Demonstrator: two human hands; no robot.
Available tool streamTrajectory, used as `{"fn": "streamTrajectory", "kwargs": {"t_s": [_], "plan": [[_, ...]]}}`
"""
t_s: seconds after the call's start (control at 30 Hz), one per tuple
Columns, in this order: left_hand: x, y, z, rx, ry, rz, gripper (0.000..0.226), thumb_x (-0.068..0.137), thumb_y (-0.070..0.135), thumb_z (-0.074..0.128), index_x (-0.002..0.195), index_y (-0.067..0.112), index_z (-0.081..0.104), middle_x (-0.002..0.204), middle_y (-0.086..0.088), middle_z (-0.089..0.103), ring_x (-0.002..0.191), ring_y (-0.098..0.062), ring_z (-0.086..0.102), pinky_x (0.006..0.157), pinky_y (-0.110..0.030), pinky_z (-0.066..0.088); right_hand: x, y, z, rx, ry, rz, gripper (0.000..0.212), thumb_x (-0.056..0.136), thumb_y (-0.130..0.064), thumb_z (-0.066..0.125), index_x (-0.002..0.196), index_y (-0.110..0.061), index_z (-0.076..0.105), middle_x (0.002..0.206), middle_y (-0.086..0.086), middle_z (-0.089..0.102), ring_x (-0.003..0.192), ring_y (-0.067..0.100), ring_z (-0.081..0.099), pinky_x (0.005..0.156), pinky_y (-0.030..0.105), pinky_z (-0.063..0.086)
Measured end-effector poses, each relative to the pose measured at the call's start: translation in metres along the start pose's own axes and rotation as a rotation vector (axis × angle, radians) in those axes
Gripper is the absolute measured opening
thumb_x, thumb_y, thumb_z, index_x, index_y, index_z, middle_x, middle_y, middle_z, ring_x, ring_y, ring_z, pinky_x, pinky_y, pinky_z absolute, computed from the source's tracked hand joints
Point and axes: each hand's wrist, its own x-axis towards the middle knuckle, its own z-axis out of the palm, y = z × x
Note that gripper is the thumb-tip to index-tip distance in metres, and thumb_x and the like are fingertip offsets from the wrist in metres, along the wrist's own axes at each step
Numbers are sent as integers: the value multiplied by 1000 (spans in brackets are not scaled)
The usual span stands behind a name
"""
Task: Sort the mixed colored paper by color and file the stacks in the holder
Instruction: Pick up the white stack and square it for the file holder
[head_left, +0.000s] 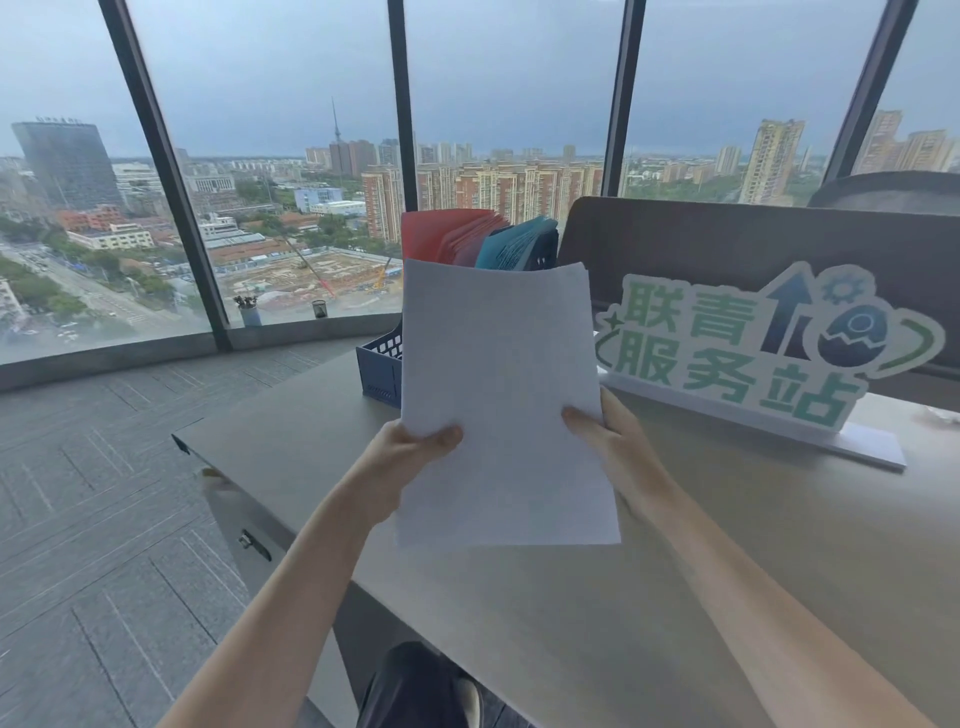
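Observation:
Both hands hold a stack of white paper (501, 395) upright above the desk (649, 597). My left hand (415, 441) grips its left edge with the thumb on the front. My right hand (605, 431) grips the right edge the same way. Behind the stack stands a blue file holder (382, 371), mostly hidden by the sheets. A red stack (447, 236) and a teal stack (511, 247) stick up out of the holder, fanned toward the right.
A white sign with green characters (737, 358) stands on the desk at the right, before a dark partition (727, 234). The desk's left edge drops to grey carpet (104, 493). Two small pots (251, 312) sit on the window sill.

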Motion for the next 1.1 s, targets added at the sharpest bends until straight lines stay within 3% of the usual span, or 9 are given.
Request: {"fn": "streamTrajectory", "kwargs": {"t_s": [0.17, 0.27, 0.33, 0.4, 0.47, 0.57, 0.67, 0.83, 1.1], "plan": [[-12, 12, 5, -74, -49, -34, 27, 81, 17, 76, 106, 8, 71, 108, -14, 73, 91, -26, 72, 82, -41, 59, -2, -8, 1, 134, 9, 55, 32, 101, -5, 49, 131, -13, 56, 123, 8, 71, 112, 32, 68, 94, 48, 54], [-20, 23, 8, -172, -54, -83, 27, 90, 33, 62, 105, 14, 73, 104, -13, 74, 82, -25, 74, 70, -36, 60, -3, -13, 0, 138, 56, 73, 28, 102, -5, 49, 127, -14, 57, 117, 8, 73, 109, 33, 69, 91, 47, 56], [-26, 28, 6, -345, -94, -127, 40, 92, 48, 53, 103, 17, 77, 99, -10, 75, 80, -25, 74, 64, -34, 60, -5, -16, 2, 174, 97, 65, 26, 102, -6, 50, 123, -17, 59, 113, 6, 75, 106, 32, 70, 87, 43, 57], [-32, 26, 5, -536, -168, -45, 59, 80, 63, 54, 108, 16, 77, 100, -9, 75, 86, -26, 73, 70, -34, 59, -5, -19, 5, 217, 160, 41, 26, 102, -7, 50, 124, -18, 59, 112, 5, 75, 105, 30, 71, 87, 45, 57], [-37, 17, 9, -746, -201, 60, 68, 76, 66, 57, 117, 14, 73, 115, -10, 71, 103, -27, 69, 86, -37, 57, -4, -20, 9, 238, 241, 10, 27, 102, -8, 50, 126, -18, 58, 114, 5, 74, 105, 29, 71, 93, 49, 56], [-43, 4, 30, -911, -198, 183, 60, 82, 48, 69, 131, 13, 64, 133, -11, 62, 121, -28, 61, 98, -42, 52, -7, -23, 21, 236, 302, -48, 25, 103, -8, 48, 121, -21, 58, 113, 2, 74, 104, 25, 71, 96, 53, 54], [-49, -2, 58, -914, -127, 190, 39, 95, 28, 57, 130, 12, 64, 137, -13, 60, 125, -28, 58, 107, -45, 45, -14, -26, 36, 222, 324, -108, 26, 103, -7, 46, 117, -26, 57, 113, -1, 72, 106, 22, 69, 97, 49, 55], [-54, -2, 81, -801, 28, 165, 30, 101, 12, 48, 128, 7, 60, 128, -14, 66, 116, -26, 65, 102, -45, 47, -22, -27, 48, 160, 344, -199, 22, 99, -18, 50, 109, -36, 59, 114, -2, 69, 111, 25, 65, 101, 59, 49], [-49, -10, 70, -728, 202, 190, 34, 91, 3, 61, 124, 7, 63, 124, -13, 67, 110, -26, 63, 93, -43, 54, -25, -29, 39, 223, 267, -160, 26, 99, -4, 52, 119, -19, 57, 117, 3, 70, 111, 24, 67, 97, 46, 53]]}}
